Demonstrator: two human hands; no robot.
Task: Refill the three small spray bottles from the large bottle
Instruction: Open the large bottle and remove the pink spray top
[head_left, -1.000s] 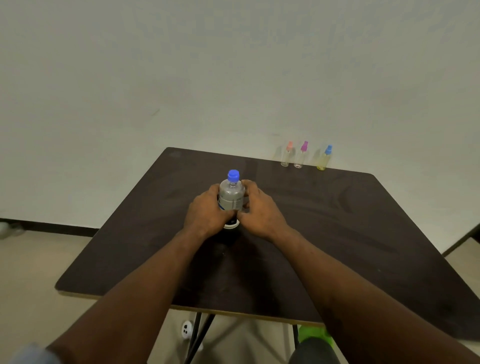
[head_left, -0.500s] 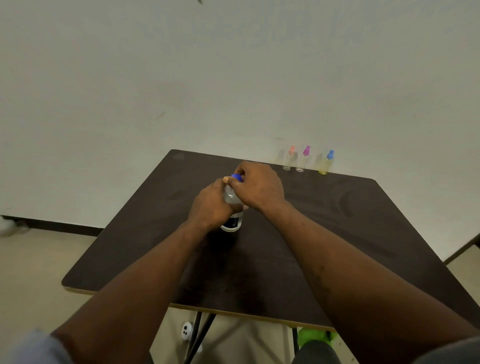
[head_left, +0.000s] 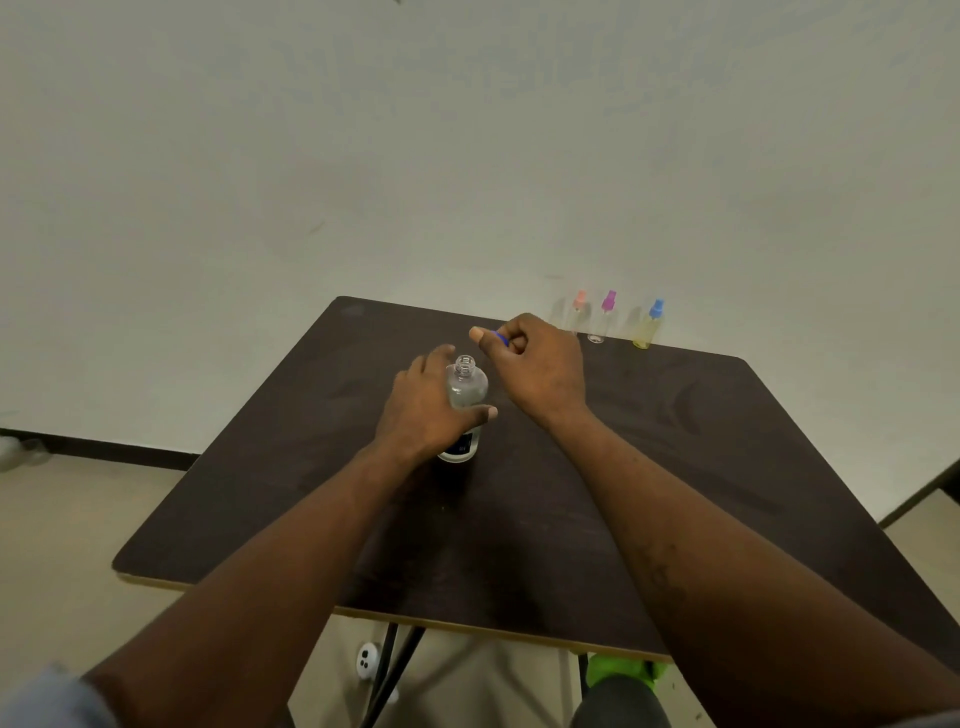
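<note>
The large clear bottle (head_left: 466, 385) stands upright on the dark table (head_left: 649, 467), its neck bare and uncapped. My left hand (head_left: 426, 410) wraps around its body. My right hand (head_left: 535, 364) is just right of and above the neck, fingers closed on the blue cap (head_left: 501, 339), of which only an edge shows. Three small spray bottles stand in a row at the table's far edge: one with an orange top (head_left: 578, 310), one with a pink top (head_left: 605, 318), and a yellowish one with a blue top (head_left: 649, 325).
A plain pale wall rises behind the table. The table's front edge is near my body, with black legs below and a white object (head_left: 368, 660) on the floor. Something green (head_left: 621, 670) shows under the front right edge.
My right hand went from the bottle's side to its cap, then came away up and to the right with the cap. The bottle's neck now stands bare. My left hand kept its hold.
</note>
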